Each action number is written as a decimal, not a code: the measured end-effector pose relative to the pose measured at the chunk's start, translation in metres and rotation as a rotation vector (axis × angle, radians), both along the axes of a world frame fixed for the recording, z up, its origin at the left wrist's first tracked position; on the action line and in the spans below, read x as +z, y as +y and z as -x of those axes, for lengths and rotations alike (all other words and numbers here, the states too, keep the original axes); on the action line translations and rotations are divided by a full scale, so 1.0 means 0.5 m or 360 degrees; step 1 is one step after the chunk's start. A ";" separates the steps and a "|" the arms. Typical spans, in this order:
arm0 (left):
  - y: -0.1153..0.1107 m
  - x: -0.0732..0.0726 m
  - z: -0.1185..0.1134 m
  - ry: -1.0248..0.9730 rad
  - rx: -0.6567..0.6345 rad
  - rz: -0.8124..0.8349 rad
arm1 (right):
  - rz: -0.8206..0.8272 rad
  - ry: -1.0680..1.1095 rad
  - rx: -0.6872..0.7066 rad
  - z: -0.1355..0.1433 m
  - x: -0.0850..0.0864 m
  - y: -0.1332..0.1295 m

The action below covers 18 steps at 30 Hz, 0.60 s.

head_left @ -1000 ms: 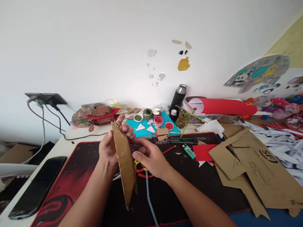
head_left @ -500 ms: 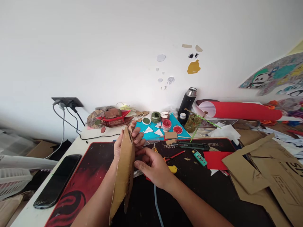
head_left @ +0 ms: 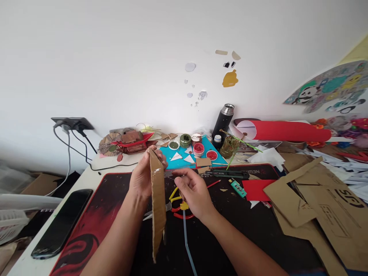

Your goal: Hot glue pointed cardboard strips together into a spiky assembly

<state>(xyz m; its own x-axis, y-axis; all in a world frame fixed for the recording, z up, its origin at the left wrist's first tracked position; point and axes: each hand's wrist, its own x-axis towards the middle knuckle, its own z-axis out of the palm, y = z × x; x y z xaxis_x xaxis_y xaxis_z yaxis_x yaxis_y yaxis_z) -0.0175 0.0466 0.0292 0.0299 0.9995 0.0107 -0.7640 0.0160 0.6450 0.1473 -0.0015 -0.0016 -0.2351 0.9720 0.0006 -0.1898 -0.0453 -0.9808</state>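
My left hand [head_left: 143, 174] is closed round the upper end of a brown corrugated cardboard piece [head_left: 158, 199]. The cardboard stands nearly edge-on to me, with a shiny patch near its top. Just right of it is my right hand [head_left: 192, 191], its fingers curled and thumb drawn in to the index finger; whatever they may hold is hidden. Beneath that hand, a partly covered yellow tool [head_left: 184, 206] has a translucent bluish stick [head_left: 185, 230] running toward me. Scissors with red handles [head_left: 178, 216] lie beside it, their blades partly behind the cardboard.
Open paint pots [head_left: 198, 149] stand on a blue sheet [head_left: 172, 164] at the back, near a black flask [head_left: 222, 122]. A box cutter [head_left: 227, 174] and red paper [head_left: 257, 190] lie right. Cardboard sheets [head_left: 330, 218] fill the right side; a phone [head_left: 61, 224] lies left.
The cardboard has turned more edge-on and upright in my left hand. My right hand has moved away from it, slightly right, uncovering the scissors and yellow tool. The view has shifted slightly.
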 end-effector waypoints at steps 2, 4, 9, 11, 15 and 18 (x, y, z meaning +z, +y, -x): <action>0.002 0.005 0.006 0.0224 0.0180 0.0001 | -0.0047 -0.0023 -0.0015 -0.010 0.005 -0.001; 0.001 0.007 0.009 0.0442 0.0359 -0.0020 | -0.0127 -0.0079 0.0015 -0.017 0.009 -0.004; -0.006 0.001 0.000 0.0789 0.0621 -0.0033 | -0.0350 -0.0550 0.0073 -0.018 0.011 -0.010; -0.009 -0.003 -0.006 0.0852 0.0659 -0.0020 | -0.0390 -0.0792 -0.0024 -0.015 0.007 -0.008; -0.016 0.001 -0.016 0.0773 0.0503 -0.0110 | -0.0379 -0.0846 -0.0159 -0.013 -0.008 0.002; -0.018 0.012 -0.019 0.0572 0.0350 -0.0293 | -0.0231 -0.0444 -0.0151 -0.020 -0.016 0.015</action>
<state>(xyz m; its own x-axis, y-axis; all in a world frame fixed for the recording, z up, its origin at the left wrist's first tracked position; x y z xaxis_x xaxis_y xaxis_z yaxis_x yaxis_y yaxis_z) -0.0081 0.0376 0.0354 -0.1486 0.9649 0.2166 -0.4634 -0.2615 0.8467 0.1573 0.0060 -0.0096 -0.1539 0.9841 0.0890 0.0903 0.1037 -0.9905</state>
